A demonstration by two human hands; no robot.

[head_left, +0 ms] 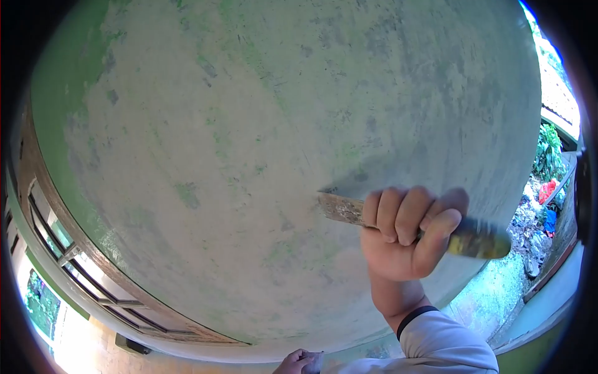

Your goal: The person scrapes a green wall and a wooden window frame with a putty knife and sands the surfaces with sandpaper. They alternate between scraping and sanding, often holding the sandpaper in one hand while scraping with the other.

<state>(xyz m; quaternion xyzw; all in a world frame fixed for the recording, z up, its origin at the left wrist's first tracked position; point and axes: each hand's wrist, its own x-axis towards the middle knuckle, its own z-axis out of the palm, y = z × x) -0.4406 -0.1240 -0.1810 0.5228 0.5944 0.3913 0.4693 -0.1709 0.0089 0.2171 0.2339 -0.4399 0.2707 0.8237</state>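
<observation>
My right hand [408,234] is closed around a putty knife [342,208], fingers curled over the base of its blade and the thumb pressed in. The handle [479,240], yellow and dark, sticks out to the right, slightly blurred. Whitish smears cover the metal blade, whose tip is at or very near the patchy wall [249,156]; contact is hard to tell. At the bottom edge, my left hand [293,362] shows only in part, fingers bent round a flat greyish piece [313,363] whose kind I cannot make out.
Whitish filler with green and grey patches covers the wall. A wooden-framed window [93,268] runs along the lower left. Outside on the right are leafy plants [548,149], a red item [547,191] and rubble [529,234] beside a low wall.
</observation>
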